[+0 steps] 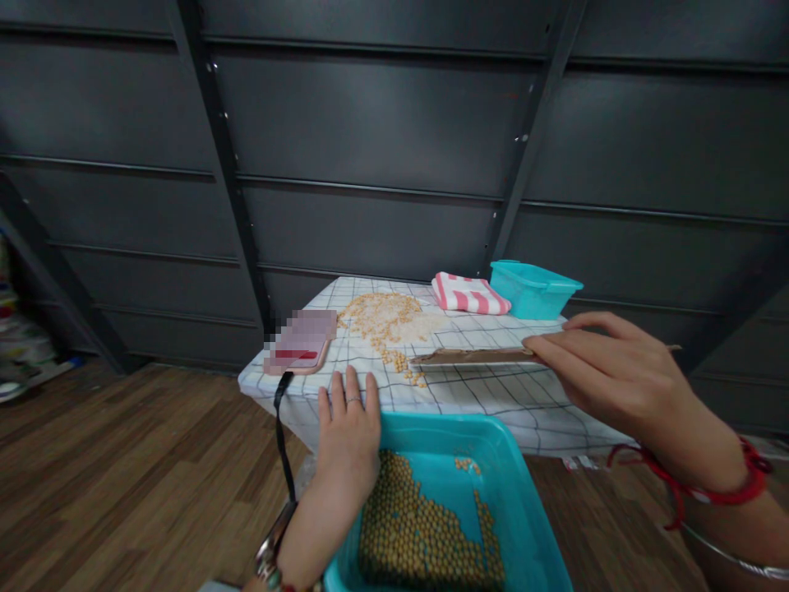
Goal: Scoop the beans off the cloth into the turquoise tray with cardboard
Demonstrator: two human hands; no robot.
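My right hand [622,378] pinches a flat strip of cardboard [474,356], held edge-on low over the checked cloth. The cardboard's left end is beside a few yellow soybeans [394,359]. Behind them, a spread of soybeans mixed with white rice-like grains [394,319] lies on the cloth. My left hand [348,436] has its fingers stretched out at the table's front edge, against the left rim of a turquoise tub [511,460]. Many soybeans [425,530] lie in that tub, mostly on its left and near side. The left palm is hidden.
A pink phone [302,345] with a black strap lies at the table's left. Towards the back right are a folded pink-and-white towel [469,294] and a smaller turquoise box [533,292]. The checked tablecloth [363,399] hangs over the front edge. A dark panelled wall [376,123] stands behind.
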